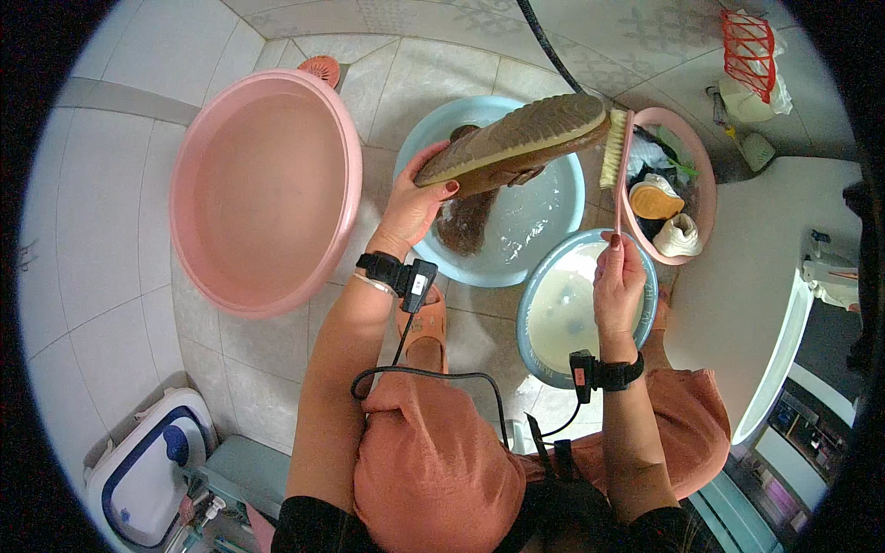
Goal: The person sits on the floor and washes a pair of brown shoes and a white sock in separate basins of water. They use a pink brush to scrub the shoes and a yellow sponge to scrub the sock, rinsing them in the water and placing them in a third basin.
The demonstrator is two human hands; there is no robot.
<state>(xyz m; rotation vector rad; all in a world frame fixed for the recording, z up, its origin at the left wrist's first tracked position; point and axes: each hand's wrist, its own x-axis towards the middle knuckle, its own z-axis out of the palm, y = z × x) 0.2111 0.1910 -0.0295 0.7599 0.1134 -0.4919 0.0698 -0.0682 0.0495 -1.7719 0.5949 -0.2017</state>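
My left hand grips a brown shoe by one end and holds it above a light-blue basin. The shoe's ridged sole faces up towards me, and part of its upper hangs beneath. A second brown shoe lies partly in the basin's water. In my right hand is the pink handle of a scrub brush with pale bristles. The bristles face the far end of the shoe; whether they touch it I cannot tell. Under my right hand stands a smaller blue-rimmed basin holding cloudy liquid.
A large pink tub stands at the left on the tiled floor. At the right, a pink basin holds white shoes and other items. A dark hose hangs at the back. Cables run from my wrist bands.
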